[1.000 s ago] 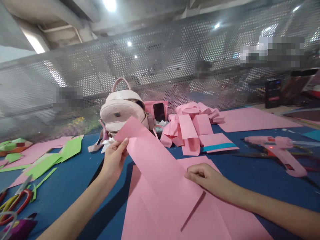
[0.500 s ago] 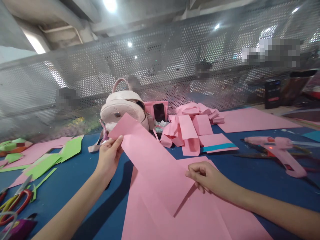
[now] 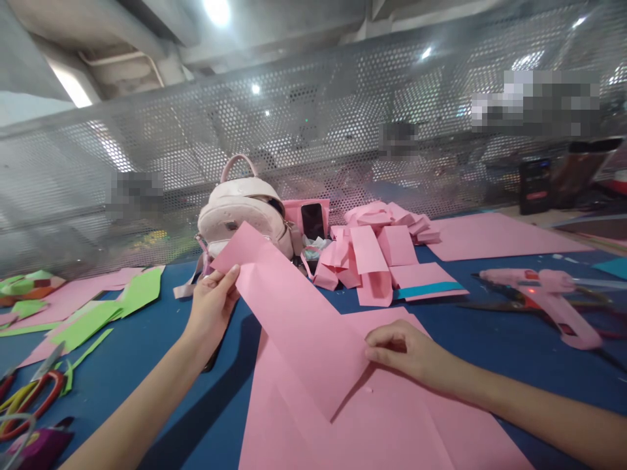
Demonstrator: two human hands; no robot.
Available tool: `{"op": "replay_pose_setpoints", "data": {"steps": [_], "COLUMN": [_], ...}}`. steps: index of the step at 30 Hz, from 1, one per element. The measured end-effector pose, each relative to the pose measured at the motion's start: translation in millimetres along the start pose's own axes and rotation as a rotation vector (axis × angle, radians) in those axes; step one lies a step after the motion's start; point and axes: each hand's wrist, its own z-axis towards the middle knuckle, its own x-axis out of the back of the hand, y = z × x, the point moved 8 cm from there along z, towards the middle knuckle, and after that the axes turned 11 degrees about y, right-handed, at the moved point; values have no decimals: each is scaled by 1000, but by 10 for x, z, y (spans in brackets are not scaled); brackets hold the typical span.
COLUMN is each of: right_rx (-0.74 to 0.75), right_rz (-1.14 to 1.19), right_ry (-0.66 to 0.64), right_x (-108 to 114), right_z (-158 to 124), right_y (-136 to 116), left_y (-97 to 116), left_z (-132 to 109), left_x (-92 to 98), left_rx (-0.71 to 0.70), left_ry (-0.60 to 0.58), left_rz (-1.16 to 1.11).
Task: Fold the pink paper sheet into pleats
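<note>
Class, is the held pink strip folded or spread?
Spread: the pink strip stretches lengthwise from left hand to right hand, only slightly bent.

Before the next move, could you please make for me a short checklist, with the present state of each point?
1. Left hand has a grip on the paper strip: ok, thumb and fingers pinch it near its far end.
2. Right hand has a firm grip: cannot tell; its fingertips are at the strip's edge, but the pinch is unclear.
3. Large pink sheet underneath is free of scraps: not ok, a small bit shows near the right hand.
4. Glue gun lies apart from both hands: ok, off to the right.
5. Glue gun is hot: cannot tell; a red light shows.
6. Scissors lie apart from both hands: ok, far left.
</note>
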Motion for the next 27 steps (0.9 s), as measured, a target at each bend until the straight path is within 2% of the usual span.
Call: {"op": "replay_pose_setpoints", "data": {"steps": [4, 9, 12, 15, 20, 23, 27], "right_rx": [-4, -133, -105, -30, 6, -9, -69], "right_rz": [-54, -16, -18, -43, -88, -56, -101], "right_ry": [40, 142, 179, 209, 145, 114, 189], "right_x": [46, 124, 148, 168, 113, 82, 134], "right_z": [15, 22, 26, 16, 14, 35, 40], "right_y": [36, 119, 85, 16, -16, 5, 67], "left_y": [-117, -354, -454, -515, -600, -666, -770], "left_z": [-180, -637, -828, -867, -813, -836, -889], "left_x": [-131, -355, -411, -406, -369, -376, -368], "left_rx": [57, 175, 216, 228, 237, 248, 225], "left_ry": [-89, -216, -258, -278, -297, -315, -312], "left_rz": [64, 152, 194, 227, 288, 325, 378]}}
